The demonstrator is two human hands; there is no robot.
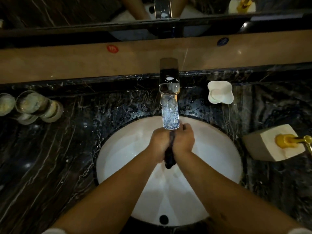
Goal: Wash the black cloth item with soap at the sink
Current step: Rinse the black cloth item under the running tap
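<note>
The black cloth item (170,156) is squeezed between my two hands over the white oval sink (118,149), right under the chrome faucet spout (169,114). My left hand (159,142) presses it from the left and my right hand (184,141) from the right. A dark tail of cloth hangs down below my wrists. Most of the cloth is hidden between my palms. A white bar of soap (217,95) lies in a white petal-shaped dish (227,92) on the counter, right of the faucet.
The dark marble counter (50,157) is wet with droplets around the basin. Several upturned glasses (33,107) stand at the left. A cream soap dispenser with a gold pump (276,144) lies at the right. A mirror and a wooden ledge run along the back.
</note>
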